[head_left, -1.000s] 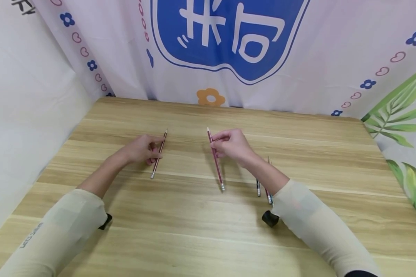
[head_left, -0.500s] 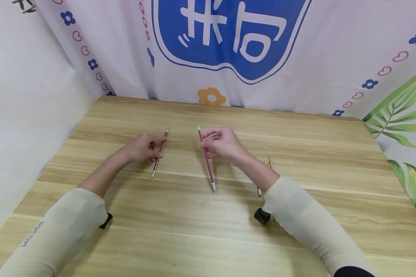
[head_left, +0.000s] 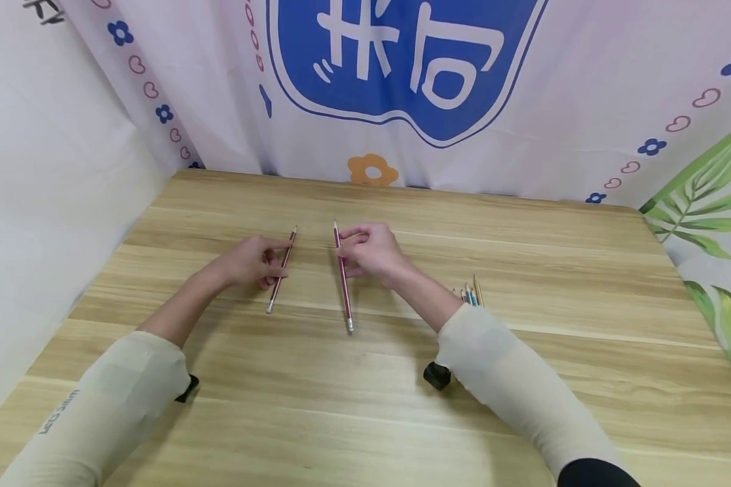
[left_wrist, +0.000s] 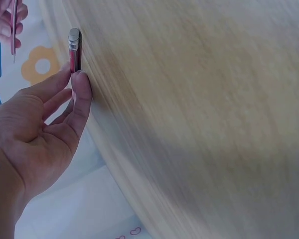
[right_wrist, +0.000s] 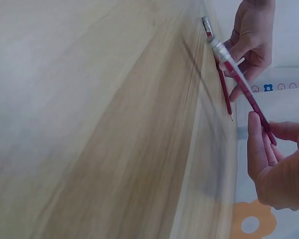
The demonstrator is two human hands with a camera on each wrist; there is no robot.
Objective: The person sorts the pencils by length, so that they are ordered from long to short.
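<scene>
A person in pale sleeves (head_left: pixel 526 389) pinches two pencils at a wood-grain table (head_left: pixel 317 433), both in front of an orange flower (head_left: pixel 359 166) printed on the backdrop cloth behind. In front of the flower and to its left, the left hand (head_left: pixel 248 261) holds a dark red pencil (head_left: pixel 285 258) between thumb and fingers, with scarcely a gap beyond the thin shaft; whether that pencil touches the wood cannot be told. Nearly straight in front of the flower, the right hand (head_left: pixel 370 250) grips the second red pencil (head_left: pixel 344 284) just as narrowly between thumb and fingertips. Both pencils point their sharpened tips toward the flower's side of the table and their silver-capped ends away from it. In front of the flower and well to its right, more pencils (head_left: pixel 470 295) lie bunched, partly hidden behind the right arm.
</scene>
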